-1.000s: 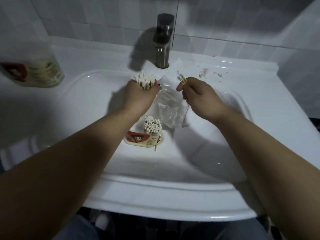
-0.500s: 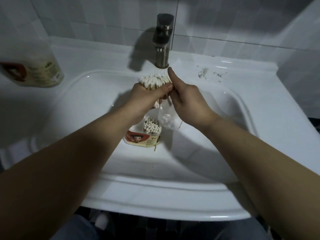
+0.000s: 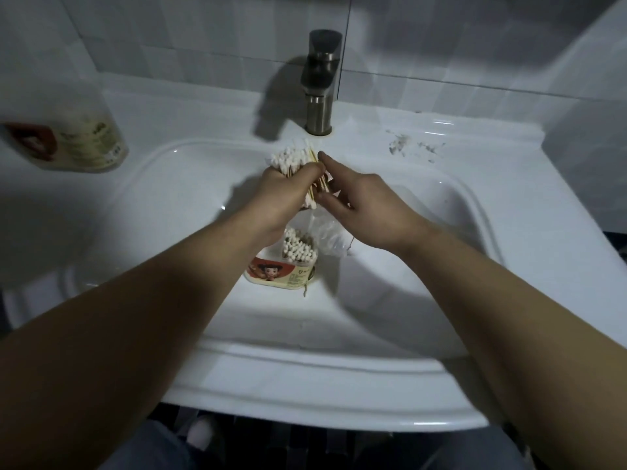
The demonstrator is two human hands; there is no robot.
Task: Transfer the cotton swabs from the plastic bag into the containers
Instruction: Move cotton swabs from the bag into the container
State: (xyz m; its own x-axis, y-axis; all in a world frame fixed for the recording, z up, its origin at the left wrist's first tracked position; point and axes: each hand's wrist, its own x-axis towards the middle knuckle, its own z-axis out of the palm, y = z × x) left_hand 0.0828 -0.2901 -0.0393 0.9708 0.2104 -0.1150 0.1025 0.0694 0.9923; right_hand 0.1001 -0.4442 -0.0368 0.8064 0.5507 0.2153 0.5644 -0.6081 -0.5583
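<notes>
over sink point(image 3: 390, 300), swabs point(image 3: 291, 159) gripped, faucet point(image 3: 320, 89) behind, bottle point(image 3: 84, 140) left

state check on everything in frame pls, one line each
left hand: grips the swab bundle
swab bundle: held up, clear of the container
right hand: fingers straight, touching the swab bundle
container: open, swabs standing in it
plastic bag: crumpled, lying beside the container
faucet: no water running

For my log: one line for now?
left hand grips swab bundle | right hand touches it | container in sink holds swabs | bag beside it
</notes>
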